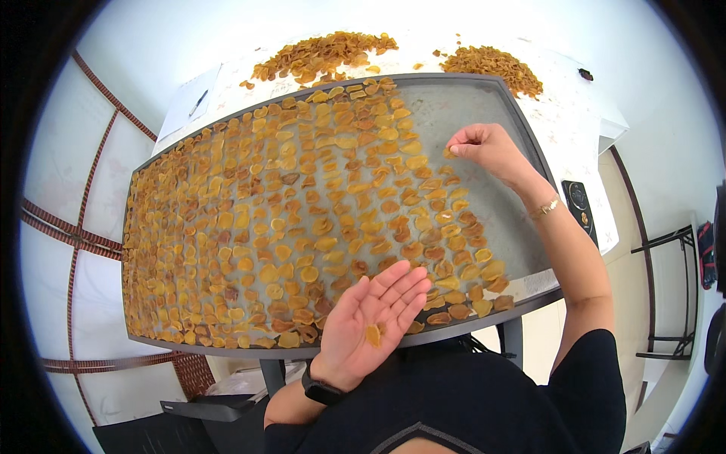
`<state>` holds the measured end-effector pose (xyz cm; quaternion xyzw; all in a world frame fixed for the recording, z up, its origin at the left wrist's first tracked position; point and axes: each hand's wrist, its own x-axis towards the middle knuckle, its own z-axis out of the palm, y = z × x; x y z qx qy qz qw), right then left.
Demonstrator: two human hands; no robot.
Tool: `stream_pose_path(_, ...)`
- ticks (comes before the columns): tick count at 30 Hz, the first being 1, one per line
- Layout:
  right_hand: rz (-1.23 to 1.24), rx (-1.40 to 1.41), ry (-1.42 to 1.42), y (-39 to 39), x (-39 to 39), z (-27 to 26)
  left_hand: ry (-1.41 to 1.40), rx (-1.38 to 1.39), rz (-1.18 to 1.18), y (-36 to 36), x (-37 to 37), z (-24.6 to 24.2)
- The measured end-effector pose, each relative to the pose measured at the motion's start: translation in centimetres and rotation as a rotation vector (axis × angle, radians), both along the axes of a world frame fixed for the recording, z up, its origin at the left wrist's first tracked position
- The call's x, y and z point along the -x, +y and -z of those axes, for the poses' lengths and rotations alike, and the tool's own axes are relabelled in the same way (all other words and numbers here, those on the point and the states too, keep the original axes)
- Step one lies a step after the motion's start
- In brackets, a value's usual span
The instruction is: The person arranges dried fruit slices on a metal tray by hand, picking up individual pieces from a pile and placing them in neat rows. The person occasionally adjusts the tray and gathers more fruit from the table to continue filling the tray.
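Observation:
My left hand point(379, 320) is palm up over the near edge of a dark-framed tray-like tabletop point(448, 105), a black smartwatch point(322, 387) on its wrist. One or two small amber dried slices point(373, 336) rest in the palm. Toward the right side, the thumb and fingers of my right hand point(482, 148) pinch another amber slice point(449, 153) just above the grey surface. Rows of thin yellow-brown dried slices point(326, 244), some curled, cover the tabletop from its left end to beside my right hand. What food they are, I cannot tell.
On the white table covering behind lie two heaps of similar pieces, a left heap point(323, 54) and a right heap point(493, 67). A pen point(198, 103) lies on paper point(184, 105) at left. A black flat item point(578, 207) sits at right. A chair armrest point(207, 410) is at lower left.

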<state>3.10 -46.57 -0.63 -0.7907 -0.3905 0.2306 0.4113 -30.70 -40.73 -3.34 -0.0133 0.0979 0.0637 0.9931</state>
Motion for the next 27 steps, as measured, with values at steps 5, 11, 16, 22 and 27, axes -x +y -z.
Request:
stream_pose_path(5,0.023,0.005,-0.055,1.2,-0.8,1.8,-0.001,0.037,0.002,0.2,-0.1,0.3)
stream_pose_path(11,0.024,0.101,-0.032,2.0,-1.2,2.5,-0.003,0.044,0.006,0.3,-0.2,0.6)
stream_pose_path(16,-0.006,0.082,-0.089,1.8,-0.7,2.3,-0.055,0.063,0.016,0.5,-0.4,0.8)
stream_pose_path(22,0.012,0.082,-0.103,1.8,-0.2,2.2,-0.038,0.047,0.016,0.6,-0.6,0.7)
stream_pose_path(27,-0.001,0.033,-0.140,1.6,0.4,2.0,-0.031,0.035,0.007,0.6,-0.5,0.4)
